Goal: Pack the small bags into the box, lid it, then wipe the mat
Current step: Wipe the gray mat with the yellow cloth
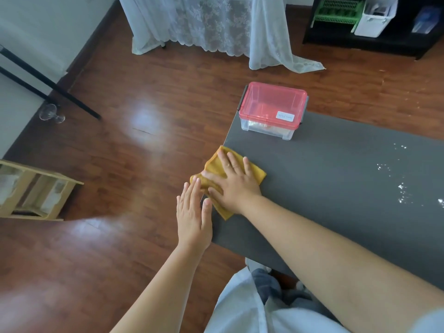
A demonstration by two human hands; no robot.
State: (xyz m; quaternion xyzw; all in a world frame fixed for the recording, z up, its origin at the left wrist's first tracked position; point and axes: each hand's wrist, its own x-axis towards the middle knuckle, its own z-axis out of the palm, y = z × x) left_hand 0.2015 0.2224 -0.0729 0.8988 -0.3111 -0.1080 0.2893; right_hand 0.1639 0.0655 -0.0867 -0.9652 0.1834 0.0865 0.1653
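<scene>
A clear plastic box (266, 129) with a pink lid (271, 104) closed on it stands at the far left corner of the dark grey mat (336, 188); pale bags show faintly through its wall. A yellow cloth (255, 173) lies over the mat's left edge. My right hand (236, 182) presses flat on the cloth, fingers spread. Just beside the mat's left edge, my left hand (193, 217) is held flat with fingers together, holding nothing. White crumbs (401, 188) are scattered on the right part of the mat.
Wooden floor lies to the left of the mat. A low wooden shelf (36, 191) stands at the left edge, a glass (49, 112) lies by black legs, lace curtains (216, 25) hang at the back, and a black rack (370, 37) with bins is at top right.
</scene>
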